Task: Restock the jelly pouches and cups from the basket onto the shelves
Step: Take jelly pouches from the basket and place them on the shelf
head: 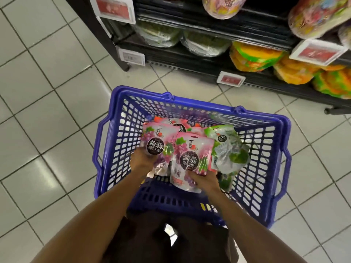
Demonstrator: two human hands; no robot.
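A blue plastic basket [114,149] stands on the tiled floor before me. Inside lie several jelly pouches. My left hand [141,160] grips a pink grape jelly pouch [159,141] at its lower edge. My right hand [204,180] grips a second pink grape pouch [190,158] by its bottom. A green pouch [228,147] leans at the right side of the pile. More pouches lie underneath, partly hidden.
Black shelves [190,52] rise beyond the basket, carrying green bags [205,44], orange and yellow bags [252,56] and pink tubs [315,18]. Red price tags [230,78] hang along the shelf edges. Grey floor tiles [47,92] spread to the left.
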